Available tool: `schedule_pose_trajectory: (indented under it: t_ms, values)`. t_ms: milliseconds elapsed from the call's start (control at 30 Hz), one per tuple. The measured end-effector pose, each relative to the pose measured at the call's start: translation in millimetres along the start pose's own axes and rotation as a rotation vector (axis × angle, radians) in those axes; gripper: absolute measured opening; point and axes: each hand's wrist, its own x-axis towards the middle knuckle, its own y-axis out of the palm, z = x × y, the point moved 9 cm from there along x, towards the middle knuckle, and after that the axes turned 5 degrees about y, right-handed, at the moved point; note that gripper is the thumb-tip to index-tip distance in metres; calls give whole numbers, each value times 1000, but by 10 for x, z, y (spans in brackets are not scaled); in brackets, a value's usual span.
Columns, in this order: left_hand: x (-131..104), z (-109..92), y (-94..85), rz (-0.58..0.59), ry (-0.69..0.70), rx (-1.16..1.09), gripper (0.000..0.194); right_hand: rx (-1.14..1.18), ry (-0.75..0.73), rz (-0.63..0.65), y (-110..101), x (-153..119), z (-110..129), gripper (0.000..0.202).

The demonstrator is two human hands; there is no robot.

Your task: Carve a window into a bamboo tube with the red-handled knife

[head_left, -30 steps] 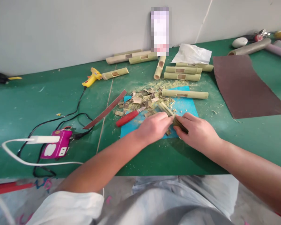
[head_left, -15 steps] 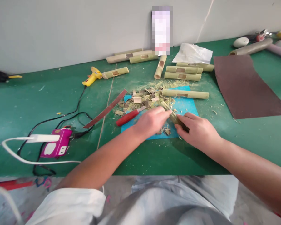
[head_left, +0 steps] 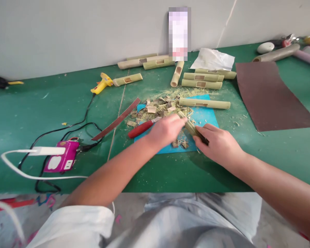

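Note:
A bamboo tube (head_left: 190, 126) lies slantwise over a blue sheet (head_left: 161, 151). My right hand (head_left: 217, 139) is closed round its lower right end. At its upper left end is my left hand (head_left: 167, 128), fingers curled and pressed together; whether they pinch the tube or something small on it is hidden. Just left of that hand sits a red-handled knife (head_left: 141, 129). Bamboo chips and shavings (head_left: 157, 108) are heaped behind my left hand. Another notched tube (head_left: 204, 103) rests across the back of the sheet.
More notched tubes (head_left: 201, 84) lie along the back, near crumpled white paper (head_left: 213, 59). A yellow glue gun (head_left: 102, 83), a magenta power adapter (head_left: 62, 156) with cords and a narrow brown strip (head_left: 116, 120) are at left. Brown sandpaper (head_left: 274, 100) covers part of the right side.
My left hand has shifted slightly left along the tube, showing more of its surface. My right hand keeps its place on the lower end.

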Motion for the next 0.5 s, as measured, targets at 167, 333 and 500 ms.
schedule_pose_trajectory:
  t_ms: [167,333,500]
  values:
    - [13,180,-21,-28,-82,11,28,-53,26,-38,-23,-20,0,31]
    - [18,240,-98,-122,-273,-294,23,-72,37,-71,-57,-29,-11,33]
    - [-154,398,22,-298,-795,-1037,22,14,49,-19,-27,0,-44,25]
